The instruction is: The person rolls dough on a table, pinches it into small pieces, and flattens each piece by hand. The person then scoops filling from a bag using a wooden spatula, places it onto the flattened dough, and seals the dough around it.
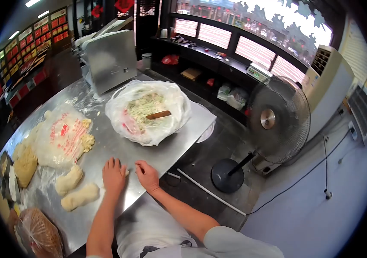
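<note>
My left hand lies palm down near the steel table's edge, its fingers stretched forward. A small pale bit, perhaps dough, shows beside its thumb; what is under the palm is hidden. Just to the right, my right hand is closed with curled fingers, and anything inside them is hidden. Two pieces of dough, a longer roll and a shorter lump, rest left of my left hand. Beyond my hands stands a plastic-lined bowl of chopped green-and-white filling, with a wooden handle or spatula in it.
A plastic bag covers more dough at left. A brown-filled bag sits at the near left. A metal machine stands at the far edge. Right of the table are a floor fan and a white pole on the floor.
</note>
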The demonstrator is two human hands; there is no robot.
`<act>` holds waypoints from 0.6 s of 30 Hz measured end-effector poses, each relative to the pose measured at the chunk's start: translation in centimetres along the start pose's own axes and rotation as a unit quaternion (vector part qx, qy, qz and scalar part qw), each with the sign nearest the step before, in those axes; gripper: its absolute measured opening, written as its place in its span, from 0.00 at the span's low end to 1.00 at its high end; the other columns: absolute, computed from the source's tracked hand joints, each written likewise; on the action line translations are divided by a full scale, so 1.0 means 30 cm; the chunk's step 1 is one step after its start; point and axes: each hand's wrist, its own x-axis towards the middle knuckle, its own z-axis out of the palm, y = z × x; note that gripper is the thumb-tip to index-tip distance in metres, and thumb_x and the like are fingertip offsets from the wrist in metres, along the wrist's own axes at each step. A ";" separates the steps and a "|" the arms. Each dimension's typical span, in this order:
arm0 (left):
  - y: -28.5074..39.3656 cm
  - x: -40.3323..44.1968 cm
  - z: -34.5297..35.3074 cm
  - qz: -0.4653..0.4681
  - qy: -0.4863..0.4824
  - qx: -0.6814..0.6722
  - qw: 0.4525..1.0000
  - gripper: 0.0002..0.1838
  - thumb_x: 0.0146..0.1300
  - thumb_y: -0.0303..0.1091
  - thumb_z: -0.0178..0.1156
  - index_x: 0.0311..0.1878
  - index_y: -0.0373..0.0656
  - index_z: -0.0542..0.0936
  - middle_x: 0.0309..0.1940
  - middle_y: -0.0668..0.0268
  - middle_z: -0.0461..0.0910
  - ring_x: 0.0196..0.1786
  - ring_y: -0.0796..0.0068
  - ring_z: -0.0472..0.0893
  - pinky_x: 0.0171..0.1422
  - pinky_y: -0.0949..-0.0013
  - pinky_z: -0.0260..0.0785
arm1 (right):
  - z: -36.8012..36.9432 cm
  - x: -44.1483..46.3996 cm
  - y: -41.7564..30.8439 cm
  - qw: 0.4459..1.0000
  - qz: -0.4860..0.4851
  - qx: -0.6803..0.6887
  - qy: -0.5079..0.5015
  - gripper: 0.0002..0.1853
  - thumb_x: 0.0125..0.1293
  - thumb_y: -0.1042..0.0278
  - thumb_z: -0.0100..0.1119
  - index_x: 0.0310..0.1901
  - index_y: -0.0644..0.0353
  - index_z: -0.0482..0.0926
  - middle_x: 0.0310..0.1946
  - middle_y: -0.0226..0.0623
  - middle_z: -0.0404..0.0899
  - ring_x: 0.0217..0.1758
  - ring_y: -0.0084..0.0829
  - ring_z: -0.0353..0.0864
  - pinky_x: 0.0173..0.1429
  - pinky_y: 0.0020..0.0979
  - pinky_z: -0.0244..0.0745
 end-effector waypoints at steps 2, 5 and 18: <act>0.171 -0.096 -0.157 -0.014 -0.066 -0.027 0.997 0.34 0.66 0.48 0.66 0.68 0.34 0.72 0.64 0.48 0.75 0.68 0.44 0.72 0.71 0.42 0.63 | 0.006 0.001 0.011 1.000 -0.004 0.023 0.011 0.09 0.73 0.67 0.65 0.51 0.55 0.85 0.38 0.44 0.88 0.39 0.46 0.89 0.44 0.41 0.82; 0.247 -0.255 -0.148 0.007 0.010 -0.043 0.999 0.42 0.61 0.43 0.72 0.74 0.31 0.67 0.68 0.43 0.72 0.72 0.39 0.68 0.78 0.39 0.56 | -0.017 0.004 -0.014 0.997 -0.015 -0.045 -0.059 0.13 0.74 0.62 0.63 0.55 0.55 0.83 0.39 0.45 0.88 0.40 0.47 0.88 0.44 0.42 0.82; 0.181 -0.442 -0.217 -0.096 0.013 -0.360 0.928 0.45 0.63 0.20 0.66 0.83 0.34 0.58 0.78 0.45 0.66 0.78 0.47 0.70 0.81 0.55 0.64 | -0.058 -0.107 -0.044 0.909 -0.269 -0.052 -0.314 0.18 0.71 0.53 0.65 0.55 0.53 0.82 0.52 0.35 0.84 0.57 0.43 0.77 0.63 0.45 0.69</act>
